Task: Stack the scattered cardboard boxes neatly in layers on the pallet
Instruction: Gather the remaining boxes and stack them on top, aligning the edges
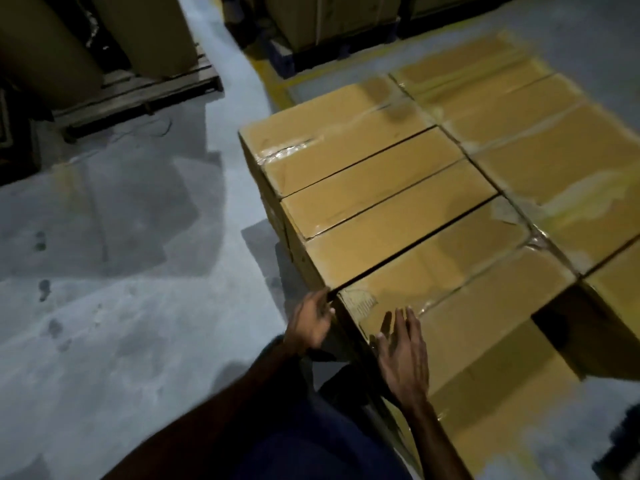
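Both hands touch brown, tape-sealed cardboard box [450,282], upper layer.

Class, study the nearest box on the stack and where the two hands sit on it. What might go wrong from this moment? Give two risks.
1. The left hand sits at the corner by the narrow gap between the nearest box and its neighbour; pushing the box closed could pinch fingers.
2. The right hand lies flat on the glossy taped top, so it may slip, leaving the box misaligned.
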